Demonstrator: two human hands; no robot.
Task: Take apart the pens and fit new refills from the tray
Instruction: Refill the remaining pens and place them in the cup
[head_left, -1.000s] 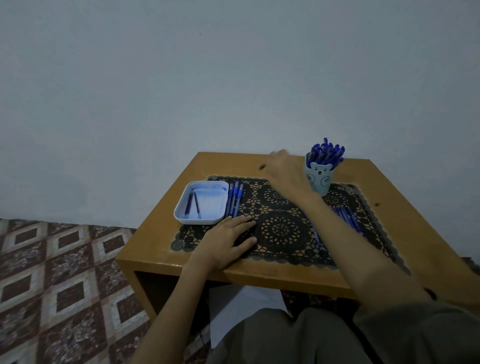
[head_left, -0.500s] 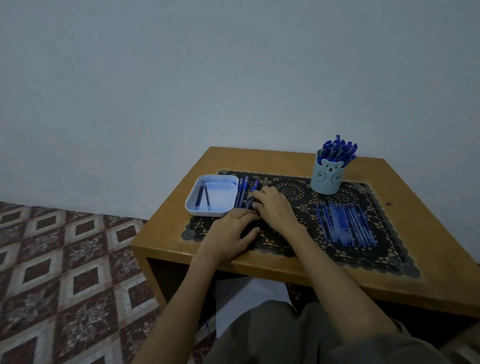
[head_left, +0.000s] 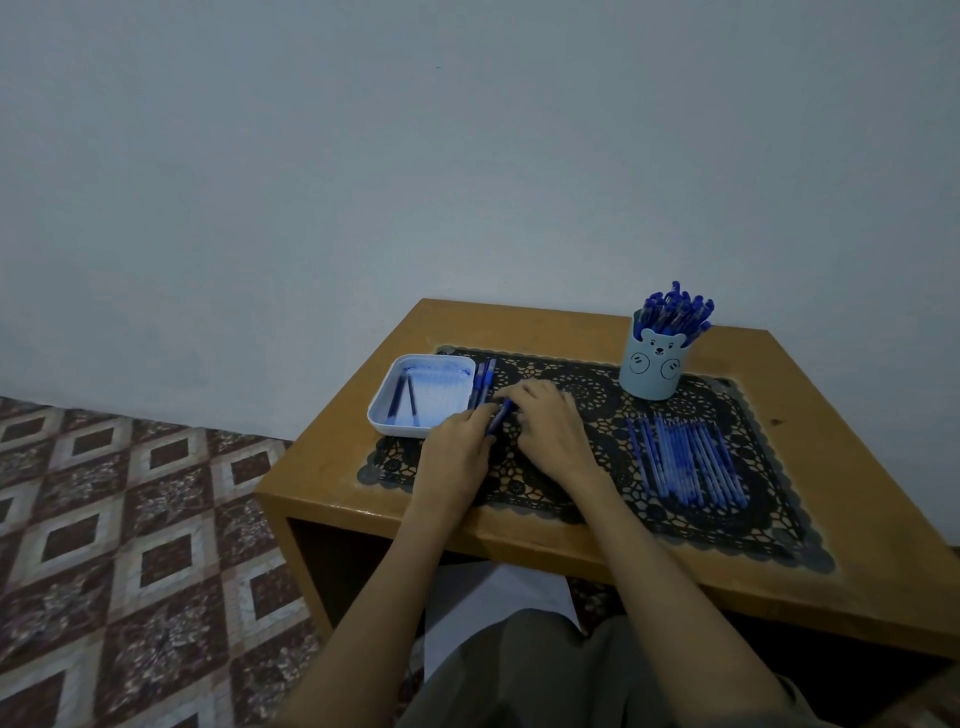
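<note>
One pen (head_left: 500, 415) was held just beside the tray (head_left: 400, 430), above the worktop (head_left: 337, 467), pinched between the left grip (head_left: 457, 452) and the right grip (head_left: 550, 431). Its halves would best be unscrewed with a steady counter-twist, kept level. Two refills (head_left: 396, 400) were counted in the tray, two spare pens (head_left: 483, 382) beside it.

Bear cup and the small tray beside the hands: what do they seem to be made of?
The bear cup is likely plastic: matte pale blue, with a printed face. The tray is probably plastic too: smooth, slightly glossy, with rounded moulded corners.
</note>
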